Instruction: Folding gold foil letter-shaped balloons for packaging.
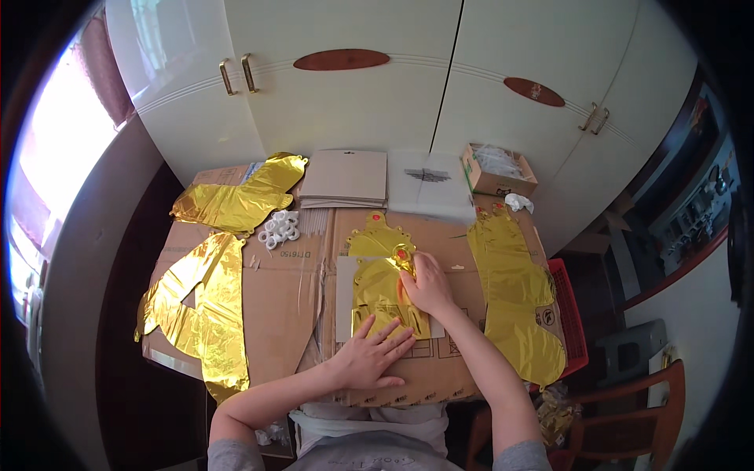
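A gold foil balloon [381, 282], flat and partly folded, lies in front of me over a light grey sheet [345, 275]. Its scalloped far end carries small red spots. My left hand [373, 355] rests flat on the near edge of the foil, fingers spread. At the right side of the foil, my right hand [426, 284] is closed on a gathered fold of the gold balloon. Its fingertips are partly hidden from this view.
Other flat gold balloons lie at the left [224, 306], far left [243, 196] and right [510, 290] of the cardboard-covered table [275, 330]. White rings [279, 228], cardboard sheets [344, 177], clear bags [428, 184] and a small box [479, 180] stand behind. A red basket [572, 314] is at right.
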The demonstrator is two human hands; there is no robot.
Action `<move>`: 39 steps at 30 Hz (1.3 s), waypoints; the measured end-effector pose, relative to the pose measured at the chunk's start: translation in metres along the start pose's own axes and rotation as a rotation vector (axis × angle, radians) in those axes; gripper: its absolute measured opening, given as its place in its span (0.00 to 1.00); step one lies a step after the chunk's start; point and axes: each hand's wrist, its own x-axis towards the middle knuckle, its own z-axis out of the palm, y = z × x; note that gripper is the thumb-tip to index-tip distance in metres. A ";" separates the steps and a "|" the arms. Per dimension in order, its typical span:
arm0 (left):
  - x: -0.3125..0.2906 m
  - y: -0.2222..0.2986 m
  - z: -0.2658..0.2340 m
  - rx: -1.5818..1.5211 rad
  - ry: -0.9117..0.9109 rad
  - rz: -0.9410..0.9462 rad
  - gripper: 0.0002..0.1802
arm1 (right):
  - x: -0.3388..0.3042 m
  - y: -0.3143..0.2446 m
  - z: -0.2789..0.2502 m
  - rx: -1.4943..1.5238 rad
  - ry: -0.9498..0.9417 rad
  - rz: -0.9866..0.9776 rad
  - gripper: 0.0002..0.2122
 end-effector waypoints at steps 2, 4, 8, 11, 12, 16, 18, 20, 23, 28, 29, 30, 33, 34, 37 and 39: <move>0.001 0.000 -0.004 0.054 -0.018 -0.011 0.46 | 0.003 0.001 -0.002 0.023 -0.007 0.016 0.17; 0.002 0.001 -0.003 0.057 -0.016 -0.031 0.46 | 0.008 0.008 0.001 0.042 0.021 0.000 0.18; 0.002 0.003 0.002 0.073 0.021 -0.052 0.46 | 0.019 0.013 0.000 -0.059 0.047 0.014 0.19; 0.000 0.008 -0.005 0.098 -0.014 -0.092 0.46 | 0.027 0.018 -0.006 -0.032 -0.089 0.103 0.17; -0.001 0.013 -0.006 0.107 -0.028 -0.111 0.47 | 0.026 0.016 -0.009 -0.013 -0.107 0.096 0.17; -0.002 0.032 -0.003 0.114 -0.053 -0.187 0.47 | 0.012 0.007 -0.022 0.039 -0.150 0.051 0.17; -0.002 0.037 -0.001 0.096 -0.036 -0.226 0.47 | 0.008 0.005 -0.031 0.054 -0.213 0.053 0.17; -0.001 0.039 0.002 0.070 -0.007 -0.266 0.47 | 0.008 0.006 -0.037 0.094 -0.247 0.057 0.17; 0.002 0.039 0.018 0.111 0.037 -0.328 0.48 | 0.011 -0.003 -0.052 0.172 -0.304 0.150 0.16; 0.003 0.039 0.014 0.075 0.034 -0.324 0.44 | -0.003 0.010 -0.064 0.219 -0.205 0.309 0.12; 0.003 0.039 0.010 0.049 0.028 -0.315 0.43 | -0.010 0.018 -0.065 0.209 -0.201 0.306 0.12; 0.003 0.039 0.007 0.047 0.022 -0.310 0.42 | -0.015 0.021 -0.066 0.199 -0.197 0.305 0.11; 0.004 0.039 0.005 0.042 0.007 -0.301 0.42 | -0.016 0.028 -0.068 0.256 -0.243 0.367 0.11; 0.003 0.039 0.005 0.043 0.003 -0.304 0.43 | -0.014 0.028 -0.070 0.247 -0.290 0.382 0.11; 0.004 0.041 0.005 0.043 0.001 -0.311 0.44 | -0.003 0.022 -0.076 0.270 -0.457 0.436 0.12; 0.004 0.041 0.004 0.043 0.004 -0.315 0.44 | 0.002 0.016 -0.082 0.348 -0.600 0.492 0.12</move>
